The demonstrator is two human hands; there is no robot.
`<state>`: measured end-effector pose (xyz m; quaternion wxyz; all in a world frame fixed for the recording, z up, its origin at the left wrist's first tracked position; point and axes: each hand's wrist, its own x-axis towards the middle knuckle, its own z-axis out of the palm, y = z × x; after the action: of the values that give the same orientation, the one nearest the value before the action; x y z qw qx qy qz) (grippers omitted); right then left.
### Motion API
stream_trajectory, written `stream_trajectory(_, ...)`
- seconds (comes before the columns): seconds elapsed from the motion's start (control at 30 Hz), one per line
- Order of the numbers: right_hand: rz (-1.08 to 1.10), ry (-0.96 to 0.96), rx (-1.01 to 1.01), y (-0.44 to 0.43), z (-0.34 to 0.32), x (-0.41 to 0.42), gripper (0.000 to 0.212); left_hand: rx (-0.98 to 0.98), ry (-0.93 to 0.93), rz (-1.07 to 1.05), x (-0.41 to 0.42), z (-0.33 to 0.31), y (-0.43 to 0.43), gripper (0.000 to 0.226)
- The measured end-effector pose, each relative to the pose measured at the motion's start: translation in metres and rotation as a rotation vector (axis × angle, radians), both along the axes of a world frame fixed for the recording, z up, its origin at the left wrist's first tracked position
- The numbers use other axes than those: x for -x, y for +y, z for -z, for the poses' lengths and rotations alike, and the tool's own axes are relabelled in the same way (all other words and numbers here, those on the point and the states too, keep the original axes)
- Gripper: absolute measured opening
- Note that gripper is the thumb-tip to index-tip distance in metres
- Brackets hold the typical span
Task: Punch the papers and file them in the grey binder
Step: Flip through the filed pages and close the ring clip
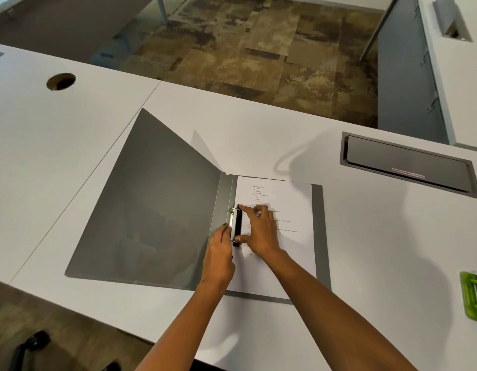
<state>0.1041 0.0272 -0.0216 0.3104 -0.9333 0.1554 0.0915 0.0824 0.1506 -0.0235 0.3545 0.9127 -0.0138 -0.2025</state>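
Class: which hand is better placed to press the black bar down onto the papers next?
Probably the right hand: its forefinger and thumb span the black bar; the left hand rests at the rings.

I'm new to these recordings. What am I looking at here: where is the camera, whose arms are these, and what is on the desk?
There is no machine here. A person works bare-handed, and the one camera sits on their head, looking down at a white desk. An open grey binder lies on it, with printed papers on its right half. The right hand pinches the black bar at the papers' left edge between forefinger and thumb. The left hand touches the metal rings beside it; whether it grips them is unclear. A green plastic object lies at the right edge.
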Motion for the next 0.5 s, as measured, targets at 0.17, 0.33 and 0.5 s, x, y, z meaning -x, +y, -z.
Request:
stream_trajectory(0.17, 0.075, -0.113, -0.209, 0.001, -0.001, 0.018, 0.070, -0.015, -0.103, 0.048, 0.001, -0.025, 0.003, 0.063)
stream_trajectory(0.33, 0.214, -0.167, -0.275, -0.004, -0.002, 0.046, 0.060, 0.056, -0.452, -0.016, -0.010, -0.064, 0.007, 0.051)
stream_trajectory(0.5, 0.263, -0.138, -0.196, -0.011, 0.001, 0.071, 0.053, -0.115, -0.749, -0.168, -0.042, -0.120, 0.025, 0.049)
